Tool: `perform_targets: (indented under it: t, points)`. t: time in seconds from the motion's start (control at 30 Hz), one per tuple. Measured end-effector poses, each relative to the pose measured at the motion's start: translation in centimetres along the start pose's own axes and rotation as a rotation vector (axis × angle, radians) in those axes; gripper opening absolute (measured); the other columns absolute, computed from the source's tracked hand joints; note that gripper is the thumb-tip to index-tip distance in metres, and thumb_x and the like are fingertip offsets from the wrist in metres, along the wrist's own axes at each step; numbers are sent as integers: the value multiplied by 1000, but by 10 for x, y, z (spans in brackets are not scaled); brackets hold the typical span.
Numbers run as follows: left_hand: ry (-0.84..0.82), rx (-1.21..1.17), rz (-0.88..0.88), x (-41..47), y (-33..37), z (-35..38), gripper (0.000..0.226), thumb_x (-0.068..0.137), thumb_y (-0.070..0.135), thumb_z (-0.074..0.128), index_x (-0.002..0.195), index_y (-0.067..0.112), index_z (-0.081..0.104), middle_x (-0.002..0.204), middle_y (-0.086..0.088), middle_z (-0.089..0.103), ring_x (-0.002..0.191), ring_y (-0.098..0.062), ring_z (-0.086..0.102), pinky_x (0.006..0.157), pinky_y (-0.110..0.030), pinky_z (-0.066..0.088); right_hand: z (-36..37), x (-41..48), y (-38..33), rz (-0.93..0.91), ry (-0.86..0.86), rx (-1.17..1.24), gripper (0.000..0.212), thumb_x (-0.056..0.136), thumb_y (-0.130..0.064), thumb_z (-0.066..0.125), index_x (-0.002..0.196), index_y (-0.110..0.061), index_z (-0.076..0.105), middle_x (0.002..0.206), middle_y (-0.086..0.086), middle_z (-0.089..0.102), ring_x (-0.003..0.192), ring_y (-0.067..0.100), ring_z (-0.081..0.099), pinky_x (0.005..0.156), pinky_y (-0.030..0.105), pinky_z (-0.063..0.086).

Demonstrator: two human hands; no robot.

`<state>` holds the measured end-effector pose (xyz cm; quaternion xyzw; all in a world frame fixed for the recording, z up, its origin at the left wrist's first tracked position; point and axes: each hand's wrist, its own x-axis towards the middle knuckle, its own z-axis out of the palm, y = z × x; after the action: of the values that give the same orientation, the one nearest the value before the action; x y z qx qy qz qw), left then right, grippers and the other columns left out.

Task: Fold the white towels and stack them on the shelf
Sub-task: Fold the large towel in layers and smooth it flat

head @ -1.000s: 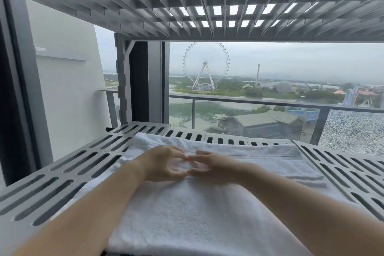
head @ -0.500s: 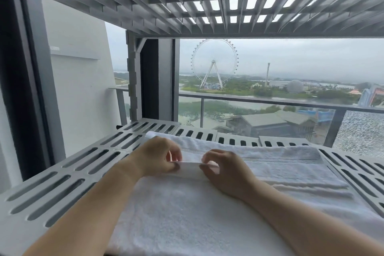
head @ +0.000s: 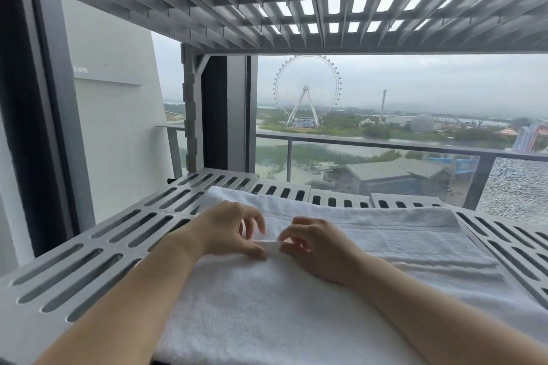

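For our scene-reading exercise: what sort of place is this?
Probably a high-rise balcony or laundry nook: a slotted shelf holding a towel, a glass railing, and a Ferris wheel far below.

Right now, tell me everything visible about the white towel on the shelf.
The white towel is thick terry cloth, folded flat in layers on the grey slotted shelf, its woven border band toward the window. The left hand and right hand rest on top, fingers curled, pinching a small ridge between them.

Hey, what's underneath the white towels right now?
The white towels lie on the grey slotted shelf, both hands resting on top. The shelf surface directly beneath them is covered and unseen.
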<state>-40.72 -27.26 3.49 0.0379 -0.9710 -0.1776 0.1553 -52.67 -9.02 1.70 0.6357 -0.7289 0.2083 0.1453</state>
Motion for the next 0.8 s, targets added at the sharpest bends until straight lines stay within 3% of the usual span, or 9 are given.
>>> perform_targets:
  t: [0.13, 0.23, 0.37, 0.53, 0.67, 0.8]
  points:
    - [74, 84, 59, 4, -3, 2, 20, 68, 54, 71, 72, 38, 60, 72, 17, 60, 67, 1, 56, 60, -15, 45, 1, 0, -1, 47, -9, -16, 40, 82, -52, 59, 109, -23, 66, 86, -9, 51, 71, 7, 49, 66, 22, 40]
    - [51, 74, 41, 5, -6, 4, 19, 67, 46, 72, 66, 35, 57, 73, 14, 63, 69, 0, 58, 61, -19, 49, 3, -1, -3, 61, 45, -14, 25, 88, -36, 59, 104, -19, 68, 88, -2, 56, 73, 13, 53, 66, 24, 39]
    - [35, 102, 54, 6, -7, 7, 20, 71, 37, 72, 66, 35, 52, 69, 14, 60, 67, -1, 57, 57, -15, 44, 4, 0, -4, 76, 70, 2, 19, 89, -31, 58, 94, -14, 66, 89, 0, 57, 72, 11, 48, 65, 24, 37]
    - [257, 170, 175, 7, 4, 8, 25, 79, 28, 70, 78, 37, 46, 71, 18, 52, 64, 1, 51, 54, -12, 36, 5, 0, -4, 106, 135, -17, 19, 89, -25, 58, 100, -9, 60, 97, 5, 57, 82, 19, 53, 68, 23, 34]
    - [70, 133, 85, 3, 5, 8, 30, 71, 7, 56, 79, 35, 51, 72, 12, 52, 63, -5, 50, 55, -18, 43, 7, 0, -2, 154, 43, -41, 42, 81, -15, 54, 122, -18, 55, 108, 2, 53, 97, 19, 52, 75, 24, 36]
    - [-65, 53, -35, 3, 3, 10, 33, 67, 3, 42, 78, 33, 52, 72, 7, 53, 63, -8, 48, 57, -20, 42, 5, -1, -1, 150, -31, -6, 44, 78, -13, 52, 119, -26, 62, 100, -1, 48, 92, 20, 53, 73, 24, 38]
